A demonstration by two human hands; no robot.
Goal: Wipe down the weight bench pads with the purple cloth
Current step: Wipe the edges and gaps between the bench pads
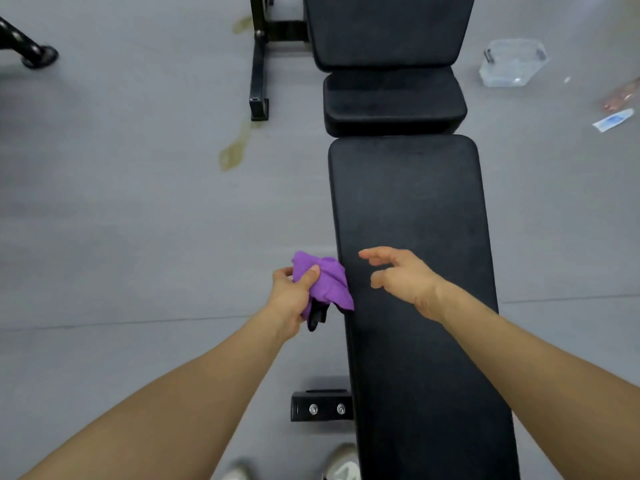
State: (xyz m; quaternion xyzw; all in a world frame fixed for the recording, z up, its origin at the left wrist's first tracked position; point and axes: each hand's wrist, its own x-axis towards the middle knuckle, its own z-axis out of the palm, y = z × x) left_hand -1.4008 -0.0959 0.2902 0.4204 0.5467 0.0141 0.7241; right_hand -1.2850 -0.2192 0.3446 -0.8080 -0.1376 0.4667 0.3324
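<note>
A black weight bench runs away from me: a long pad (412, 209) nearest, a small middle pad (394, 102) beyond it, and a third pad (384, 26) at the top. My left hand (291, 296) grips a crumpled purple cloth (329, 282) just off the long pad's left edge. Over that pad hovers my right hand (401, 278), fingers spread and curled, holding nothing.
The grey floor has a yellowish stain (235, 150) left of the bench. A black frame leg (259, 64) stands at upper left, a bench foot bracket (322, 407) at the bottom. A clear plastic container (512, 62) and a wrapper (613, 121) lie to the right. My shoes (343, 462) are below.
</note>
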